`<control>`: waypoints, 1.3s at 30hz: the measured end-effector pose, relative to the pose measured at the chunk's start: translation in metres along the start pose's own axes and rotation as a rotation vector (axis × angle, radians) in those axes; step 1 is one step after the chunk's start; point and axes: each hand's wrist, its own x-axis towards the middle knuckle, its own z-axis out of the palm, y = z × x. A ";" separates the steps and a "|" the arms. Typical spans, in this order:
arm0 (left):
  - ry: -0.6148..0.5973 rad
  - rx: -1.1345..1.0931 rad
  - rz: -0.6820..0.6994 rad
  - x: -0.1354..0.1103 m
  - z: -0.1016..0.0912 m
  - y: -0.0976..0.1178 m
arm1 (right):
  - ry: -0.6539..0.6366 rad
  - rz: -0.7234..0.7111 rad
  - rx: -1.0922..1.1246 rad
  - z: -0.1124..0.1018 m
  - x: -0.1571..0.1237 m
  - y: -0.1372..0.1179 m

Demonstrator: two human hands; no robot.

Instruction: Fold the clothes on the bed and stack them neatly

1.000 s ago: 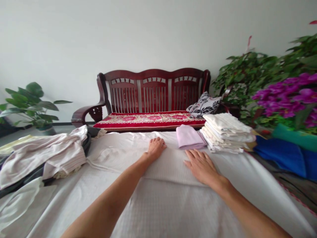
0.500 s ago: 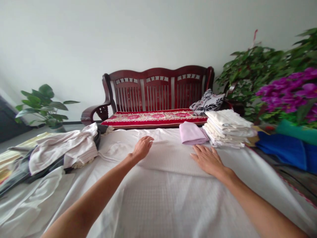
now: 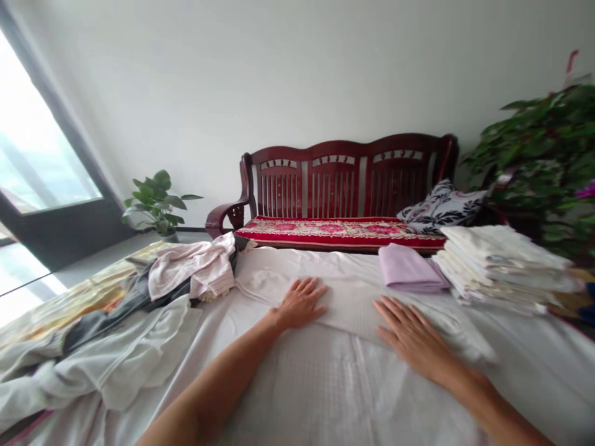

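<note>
A thin white ribbed garment (image 3: 351, 303) lies spread over the white sheet, its far part turned over in a band. My left hand (image 3: 302, 303) rests palm down on the left of that band, fingers spread. On the band's right side my right hand (image 3: 411, 339) lies flat, fingers stretched out. Neither hand grips anything. Just beyond my right hand sits a folded lilac cloth (image 3: 409, 269), beside a stack of folded white clothes (image 3: 502, 263).
Loose clothes (image 3: 190, 269) lie heaped at the left, a rumpled white garment (image 3: 139, 356) among them. Behind stands a dark wooden bench (image 3: 332, 186) with a patterned cushion (image 3: 441, 207). Potted plants (image 3: 155, 201) flank it, and a window (image 3: 41, 136) is at far left.
The view has swung left, bringing the window in. My left hand has come down from a raised, partly curled pose to lie flat on the garment. My right hand stays flat, slightly nearer me.
</note>
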 end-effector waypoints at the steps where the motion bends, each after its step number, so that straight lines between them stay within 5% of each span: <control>1: 0.002 0.010 -0.020 -0.004 -0.001 -0.007 | 0.021 -0.006 -0.003 0.001 -0.001 0.002; 10: 0.025 0.174 -0.503 -0.059 -0.024 -0.094 | 0.072 -0.034 -0.006 0.001 -0.002 0.009; 17: 0.154 0.244 -0.752 -0.075 -0.025 -0.111 | 0.080 0.119 -0.057 -0.007 -0.013 0.033; 20: 0.304 0.242 -0.671 -0.076 -0.027 -0.107 | 0.073 0.193 -0.009 -0.019 -0.009 0.038; 23: 0.441 0.150 -0.402 -0.074 -0.028 -0.101 | 0.049 0.240 0.161 -0.044 -0.001 0.043; 28: 0.299 -0.085 0.049 -0.065 -0.024 -0.080 | -0.193 0.240 0.476 -0.087 0.000 0.043; 34: 0.212 -0.074 0.164 -0.060 -0.021 -0.056 | -0.219 0.122 0.322 -0.095 -0.012 0.019; 39: 0.266 -0.013 0.181 -0.059 -0.024 -0.048 | -0.116 0.139 0.294 -0.086 -0.008 0.012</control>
